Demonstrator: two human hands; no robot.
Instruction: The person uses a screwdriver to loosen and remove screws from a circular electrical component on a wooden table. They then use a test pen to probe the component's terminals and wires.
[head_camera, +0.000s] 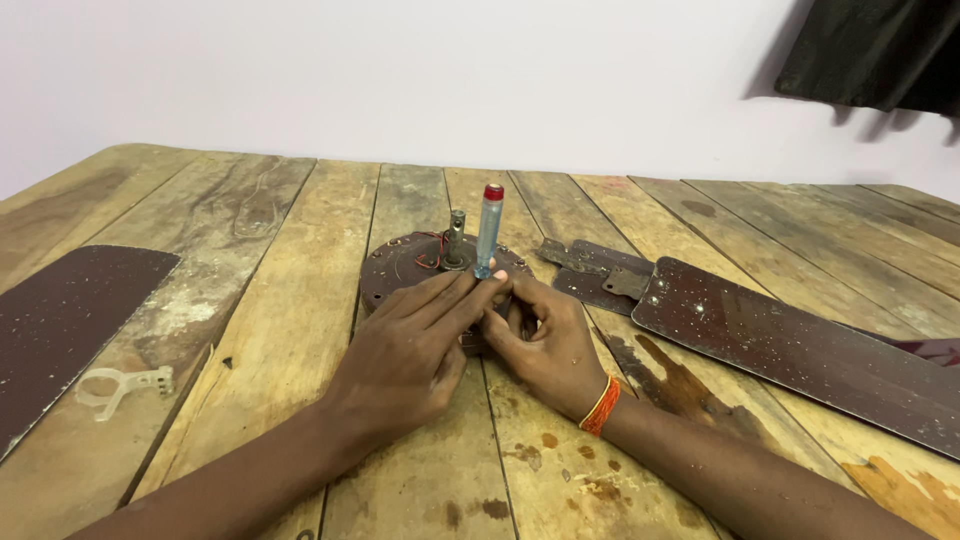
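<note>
A round brown fan motor housing (395, 262) lies on the wooden table (300, 330), with a metal shaft (456, 238) and red wires sticking up from its middle. A screwdriver (488, 228) with a clear blue handle and red cap stands upright on the housing's near edge. My left hand (405, 350) and my right hand (540, 345) meet at its base, fingertips pinched around the lower handle and tip. An orange thread band circles my right wrist. The screwdriver tip is hidden by my fingers.
A dark brown fan blade (800, 345) lies to the right, its metal bracket (600, 270) pointing at the housing. Another blade (60, 320) lies at the left edge, with a small clear plastic clip (120, 388) beside it. Dark cloth (880, 50) hangs at the top right.
</note>
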